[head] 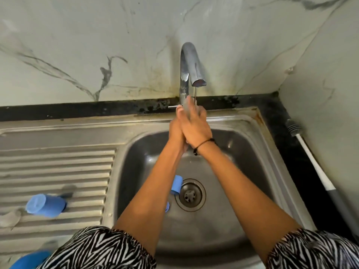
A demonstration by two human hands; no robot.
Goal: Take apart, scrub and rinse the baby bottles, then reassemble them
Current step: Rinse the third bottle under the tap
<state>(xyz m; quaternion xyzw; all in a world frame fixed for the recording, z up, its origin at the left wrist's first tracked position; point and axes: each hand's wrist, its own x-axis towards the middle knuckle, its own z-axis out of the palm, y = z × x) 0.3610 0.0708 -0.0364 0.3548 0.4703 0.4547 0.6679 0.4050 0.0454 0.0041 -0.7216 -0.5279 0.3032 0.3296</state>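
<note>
1. Here both hands meet under the tap [191, 65]: the right hand [196, 126] is laid over the left hand [175, 129], fingers wrapped round a clear bottle part [187, 105] held up into the thin stream.
2. Just what that part is stays blurred; the grip looks closed on it from both sides.
3. To rinse it well, I would turn the piece slowly so water reaches every side, and tip it so water drains out.
4. Keep the hold firm, as wet plastic will likely slip.
5. Other pieces wait: a blue cap [46, 205] lies on the ribbed drainboard [58, 167], and a blue ring [176, 184] sits beside the drain [190, 195] in the sink [252, 164].
6. A brush [310, 158] lies on the table at the right, near the wall.
</note>
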